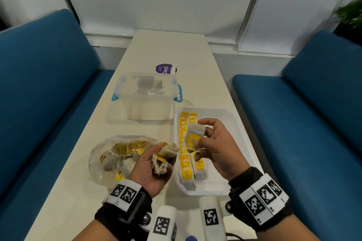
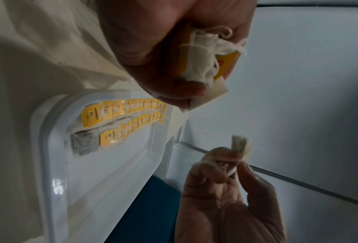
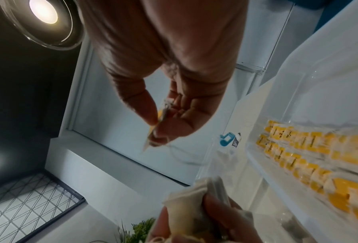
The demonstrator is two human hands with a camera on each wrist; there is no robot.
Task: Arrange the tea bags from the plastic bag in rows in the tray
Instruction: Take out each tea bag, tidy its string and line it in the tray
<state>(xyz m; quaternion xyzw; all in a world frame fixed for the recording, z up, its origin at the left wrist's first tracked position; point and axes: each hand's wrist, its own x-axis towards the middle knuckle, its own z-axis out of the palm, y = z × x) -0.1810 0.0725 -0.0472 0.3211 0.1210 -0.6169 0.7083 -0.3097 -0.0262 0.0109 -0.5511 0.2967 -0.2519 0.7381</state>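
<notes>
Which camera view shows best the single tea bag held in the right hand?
The head view: the tea bag faces the camera, paper and yellow tag visible, over the tray. The right wrist view shows it edge-on between the fingers; the left wrist view shows only a blurred corner.

An office lounge or meeting booth: blue upholstered benches (image 1: 49, 88) flank a narrow white table (image 1: 168, 49) against partition walls.

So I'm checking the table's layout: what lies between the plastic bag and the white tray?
Only bare table at surface level, in the head view; the left hand, gripping tea bags, hovers above the stretch between plastic bag and tray.
</notes>
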